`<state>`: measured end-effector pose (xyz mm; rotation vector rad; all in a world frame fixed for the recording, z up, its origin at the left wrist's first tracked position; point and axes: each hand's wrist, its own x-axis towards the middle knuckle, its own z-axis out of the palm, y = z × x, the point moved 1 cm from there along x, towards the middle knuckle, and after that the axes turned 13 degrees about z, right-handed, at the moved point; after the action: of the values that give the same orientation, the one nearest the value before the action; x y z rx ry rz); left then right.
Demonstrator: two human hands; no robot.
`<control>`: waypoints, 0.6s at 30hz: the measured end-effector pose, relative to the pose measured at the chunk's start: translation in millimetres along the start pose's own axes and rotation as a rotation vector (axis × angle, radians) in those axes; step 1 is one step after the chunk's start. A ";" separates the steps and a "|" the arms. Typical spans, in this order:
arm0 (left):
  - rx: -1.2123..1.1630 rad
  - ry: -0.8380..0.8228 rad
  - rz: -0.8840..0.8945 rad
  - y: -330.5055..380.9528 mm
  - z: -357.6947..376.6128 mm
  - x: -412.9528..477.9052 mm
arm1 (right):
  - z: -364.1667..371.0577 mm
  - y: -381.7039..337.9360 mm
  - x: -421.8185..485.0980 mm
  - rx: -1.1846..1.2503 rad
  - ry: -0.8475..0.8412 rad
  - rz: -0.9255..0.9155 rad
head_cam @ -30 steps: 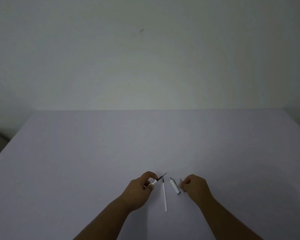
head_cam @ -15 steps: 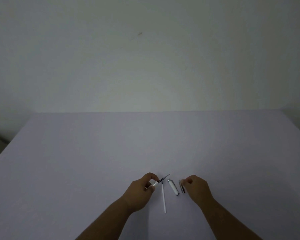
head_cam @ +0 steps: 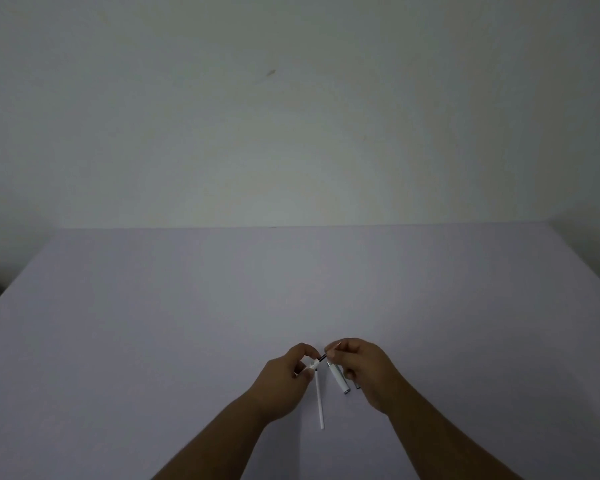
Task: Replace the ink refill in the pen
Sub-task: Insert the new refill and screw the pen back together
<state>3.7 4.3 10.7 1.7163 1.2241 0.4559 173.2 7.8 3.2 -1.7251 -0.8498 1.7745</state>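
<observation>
Matt, smooth table (head_cam: 187,341) — glossy white plastic pen barrel (head_cam: 339,378).

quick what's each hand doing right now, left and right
Left hand: closed on the white pen section.
Right hand: fingertips closed on the tip end of the dark refill sticking out of that section.

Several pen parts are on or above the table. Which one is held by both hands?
The thin dark-tipped piece: the left hand pinches its white end, the right hand its tip. The long white tube and the short white piece lie on the table.
</observation>
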 end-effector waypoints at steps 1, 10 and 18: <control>0.002 0.001 -0.002 0.5 1.1 1.2 | 0.1 -1.3 0.9 0.027 0.004 0.002; 0.043 0.015 -0.058 -11.6 0.0 3.7 | -48.1 -2.6 31.2 0.004 0.423 0.011; 0.106 0.014 -0.063 -19.0 5.9 9.1 | -48.7 24.3 45.2 -0.665 0.497 0.053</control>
<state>2.0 10.5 -10.3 1.7599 1.3297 0.3719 220.7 28.9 -44.8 -2.4744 -1.2471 1.0424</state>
